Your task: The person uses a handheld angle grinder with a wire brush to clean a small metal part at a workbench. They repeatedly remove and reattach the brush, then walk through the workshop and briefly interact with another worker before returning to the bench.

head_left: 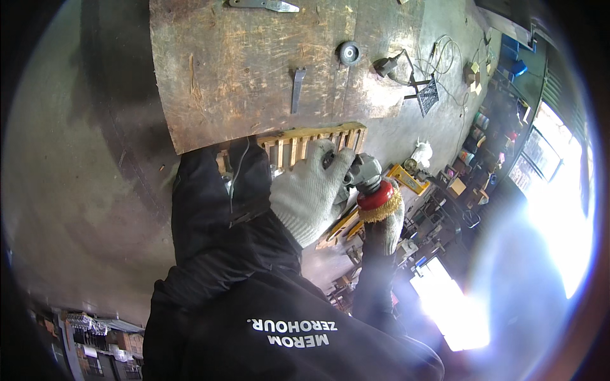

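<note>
An angle grinder [365, 171] with a red cup brush [376, 197] edged in brassy wire is held up in front of my body, the bristles facing back toward me. My left hand [308, 193], in a white knit glove, is closed around it beside the metal gear head. A round black end shows by the left thumb and fingers. Directly behind the brush is my right hand [383, 235], also gloved in white; its fingers are mostly hidden, so its grip cannot be made out.
Ahead lies a worn wooden board [248, 76] with a flat metal strip [297, 90], a small wheel [349, 53] and a scraper-like blade [264, 5]. A slatted wooden frame [311, 134] sits at its near edge. Rightward are a black plug [386, 66], a cable and cluttered shelves.
</note>
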Demonstrator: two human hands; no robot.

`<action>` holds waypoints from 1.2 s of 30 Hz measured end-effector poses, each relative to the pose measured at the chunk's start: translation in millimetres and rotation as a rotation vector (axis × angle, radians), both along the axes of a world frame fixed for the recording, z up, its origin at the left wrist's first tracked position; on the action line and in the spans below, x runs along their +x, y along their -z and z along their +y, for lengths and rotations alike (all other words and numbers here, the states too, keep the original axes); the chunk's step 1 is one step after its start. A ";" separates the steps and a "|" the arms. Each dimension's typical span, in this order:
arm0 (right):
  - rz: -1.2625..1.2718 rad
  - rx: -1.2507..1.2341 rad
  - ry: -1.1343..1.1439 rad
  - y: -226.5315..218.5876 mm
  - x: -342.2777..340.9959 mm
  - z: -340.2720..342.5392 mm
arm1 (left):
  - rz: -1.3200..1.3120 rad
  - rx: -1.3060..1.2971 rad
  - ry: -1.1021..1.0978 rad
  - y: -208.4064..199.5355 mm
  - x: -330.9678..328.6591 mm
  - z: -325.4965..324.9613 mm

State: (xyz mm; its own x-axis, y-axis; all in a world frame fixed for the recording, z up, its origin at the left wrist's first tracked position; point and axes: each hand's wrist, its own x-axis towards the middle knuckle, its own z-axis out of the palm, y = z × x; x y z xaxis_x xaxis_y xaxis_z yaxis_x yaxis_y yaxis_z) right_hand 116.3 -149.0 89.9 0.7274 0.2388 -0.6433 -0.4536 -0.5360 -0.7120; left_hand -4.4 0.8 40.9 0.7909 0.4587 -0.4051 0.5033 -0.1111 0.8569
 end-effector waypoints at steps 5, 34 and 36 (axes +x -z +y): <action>-0.044 -0.009 -0.012 -5.1 -2.9 11.9 | 0.061 -0.144 0.045 12.0 1.2 4.7; -0.203 -0.299 -0.199 -17.2 -24.0 34.6 | 0.126 -0.084 0.050 18.5 5.9 1.1; -0.198 -0.315 -0.201 -18.5 -23.9 38.2 | 0.113 -0.079 0.037 19.5 5.2 0.7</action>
